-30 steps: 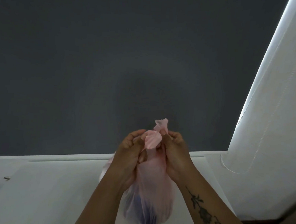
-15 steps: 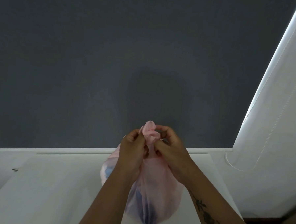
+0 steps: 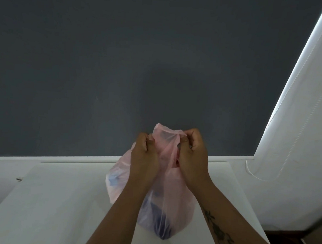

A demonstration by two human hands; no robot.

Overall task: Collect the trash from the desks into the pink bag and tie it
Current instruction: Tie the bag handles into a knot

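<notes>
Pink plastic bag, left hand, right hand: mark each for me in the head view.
pink plastic bag (image 3: 169,202): head view, translucent body between the forearms.
left hand (image 3: 144,154): head view, back of the hand, gripping the bag's top.
right hand (image 3: 192,151): head view, back of the hand, pinching the bag's top.

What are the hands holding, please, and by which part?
Both the left hand and right hand pinch the pink bag at its gathered top.

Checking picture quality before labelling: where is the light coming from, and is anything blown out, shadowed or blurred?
Head view: light leaks along the blind's edge at right, blown out; a soft shadow lies on the grey wall above the pink bag; left hand and right hand look sharp.
</notes>
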